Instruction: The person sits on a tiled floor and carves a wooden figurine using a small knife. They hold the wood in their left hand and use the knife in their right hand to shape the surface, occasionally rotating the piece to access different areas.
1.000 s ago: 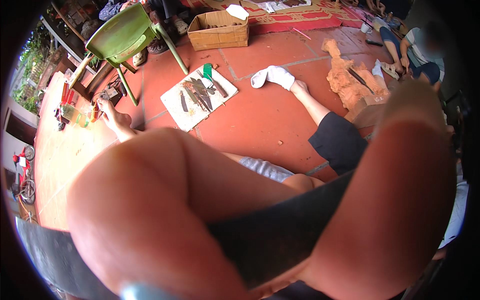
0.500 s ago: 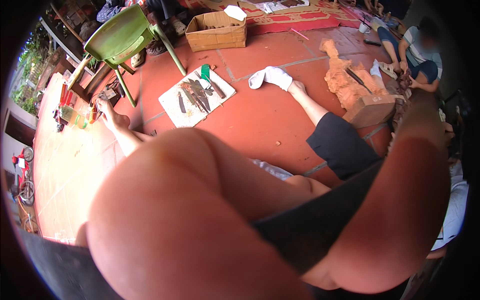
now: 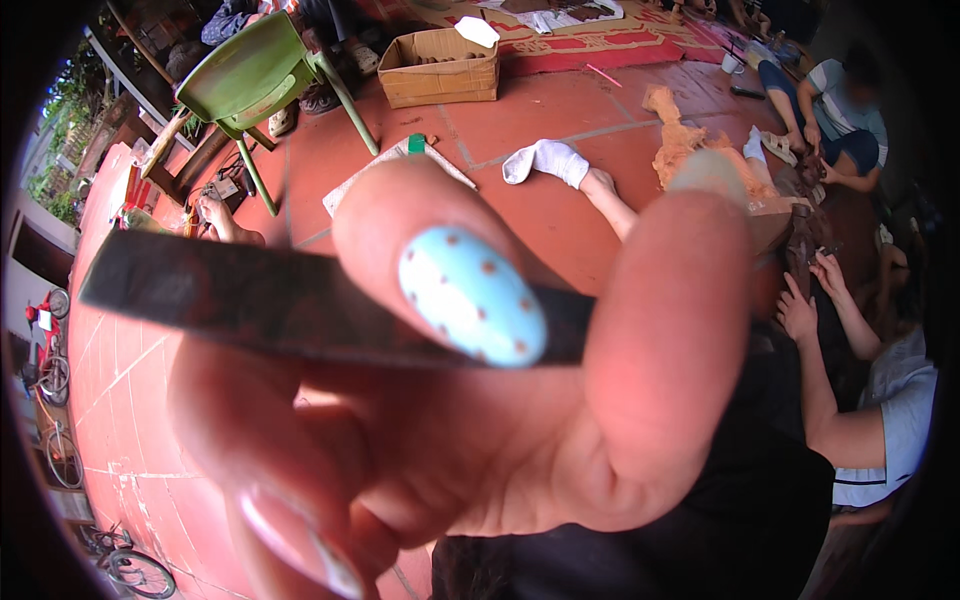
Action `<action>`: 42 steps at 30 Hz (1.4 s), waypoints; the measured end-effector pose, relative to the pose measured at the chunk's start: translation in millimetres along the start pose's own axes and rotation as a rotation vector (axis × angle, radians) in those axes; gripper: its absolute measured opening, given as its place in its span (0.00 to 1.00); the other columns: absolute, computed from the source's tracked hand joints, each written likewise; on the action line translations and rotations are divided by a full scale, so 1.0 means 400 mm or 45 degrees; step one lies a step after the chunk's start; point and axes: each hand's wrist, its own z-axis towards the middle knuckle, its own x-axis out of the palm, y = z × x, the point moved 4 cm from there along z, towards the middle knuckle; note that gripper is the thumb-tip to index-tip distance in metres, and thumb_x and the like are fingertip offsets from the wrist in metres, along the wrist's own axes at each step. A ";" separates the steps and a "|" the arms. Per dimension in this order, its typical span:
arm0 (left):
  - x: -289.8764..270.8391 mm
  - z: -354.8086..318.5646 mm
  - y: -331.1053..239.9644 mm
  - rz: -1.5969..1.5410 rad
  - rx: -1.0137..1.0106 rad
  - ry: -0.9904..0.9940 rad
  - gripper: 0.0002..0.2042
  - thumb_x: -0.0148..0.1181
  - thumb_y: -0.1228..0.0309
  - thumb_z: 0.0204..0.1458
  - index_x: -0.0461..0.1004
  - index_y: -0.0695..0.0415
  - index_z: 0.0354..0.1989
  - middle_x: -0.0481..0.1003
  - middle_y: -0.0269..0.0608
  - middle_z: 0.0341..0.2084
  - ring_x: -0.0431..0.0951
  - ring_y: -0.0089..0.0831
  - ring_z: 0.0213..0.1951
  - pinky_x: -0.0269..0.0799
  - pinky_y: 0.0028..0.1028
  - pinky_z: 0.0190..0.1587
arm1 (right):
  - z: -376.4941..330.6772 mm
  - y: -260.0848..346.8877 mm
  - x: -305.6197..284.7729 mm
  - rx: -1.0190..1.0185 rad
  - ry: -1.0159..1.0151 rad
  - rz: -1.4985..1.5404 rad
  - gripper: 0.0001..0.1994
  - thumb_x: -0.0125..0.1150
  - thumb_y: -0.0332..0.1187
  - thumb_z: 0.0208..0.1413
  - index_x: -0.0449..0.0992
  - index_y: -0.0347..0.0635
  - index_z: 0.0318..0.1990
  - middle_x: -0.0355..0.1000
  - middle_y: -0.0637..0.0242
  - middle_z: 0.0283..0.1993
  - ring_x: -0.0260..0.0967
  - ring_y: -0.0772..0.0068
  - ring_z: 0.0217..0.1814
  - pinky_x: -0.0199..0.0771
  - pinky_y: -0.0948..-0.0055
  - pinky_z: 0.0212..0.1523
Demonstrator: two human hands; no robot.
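Observation:
My right hand is very close to the camera and blurred, palm toward me. Its curled fingers and thumb grip a dark flat strip with a squared left end; what kind of thing it is I cannot make out. One fingertip, with a light blue nail dotted brown, presses across the strip. My left hand is out of view. Behind the hand, a pale board on the floor is mostly covered; a green piece shows at its far edge. An orange-brown carved wooden figure lies beyond, partly hidden by the thumb.
A green chair and a cardboard box stand at the far side, near a red mat. A leg in a white sock stretches over the tiles. Co-workers sit at right; one's hands touch dark carved wood.
The hand has turned and drawn back from the camera, so its nails and the dark strip's end now show. It now covers most of the board and its tools. A co-worker's hands have come into sight.

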 end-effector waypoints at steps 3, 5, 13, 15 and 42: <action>-0.062 -0.006 -0.003 -0.062 0.010 -0.038 0.41 0.43 0.37 0.54 0.55 0.64 0.62 0.72 0.52 0.41 0.76 0.42 0.39 0.77 0.36 0.41 | -0.002 0.000 -0.056 0.005 -0.045 0.003 0.21 0.32 0.57 0.63 0.61 0.51 0.43 0.60 0.66 0.38 0.67 0.65 0.42 0.76 0.51 0.45; -0.080 -0.039 -0.042 -0.073 0.068 -0.071 0.41 0.43 0.37 0.54 0.55 0.64 0.62 0.72 0.52 0.41 0.76 0.42 0.39 0.77 0.36 0.41 | -0.009 -0.007 -0.069 -0.051 -0.252 -0.047 0.20 0.32 0.55 0.65 0.61 0.50 0.42 0.61 0.67 0.37 0.67 0.67 0.40 0.76 0.52 0.45; -0.115 -0.075 -0.078 -0.110 0.125 -0.114 0.42 0.43 0.36 0.54 0.55 0.64 0.62 0.72 0.52 0.41 0.76 0.43 0.39 0.77 0.36 0.41 | -0.007 -0.011 -0.141 0.010 -0.121 -0.228 0.33 0.26 0.63 0.62 0.63 0.37 0.43 0.58 0.68 0.40 0.63 0.70 0.48 0.67 0.58 0.58; -0.119 -0.078 -0.075 -0.117 0.123 -0.118 0.42 0.43 0.36 0.54 0.55 0.64 0.62 0.73 0.52 0.41 0.76 0.43 0.39 0.77 0.36 0.41 | -0.009 -0.009 -0.142 0.020 -0.185 -0.258 0.32 0.25 0.61 0.63 0.63 0.37 0.43 0.59 0.68 0.39 0.64 0.70 0.47 0.67 0.58 0.58; -0.120 -0.089 -0.051 -0.150 0.095 -0.116 0.43 0.43 0.35 0.53 0.54 0.65 0.63 0.73 0.53 0.41 0.77 0.44 0.38 0.78 0.38 0.40 | -0.020 0.000 -0.138 0.058 -0.400 -0.464 0.20 0.57 0.10 0.48 0.64 0.46 0.43 0.61 0.72 0.42 0.61 0.79 0.46 0.68 0.81 0.49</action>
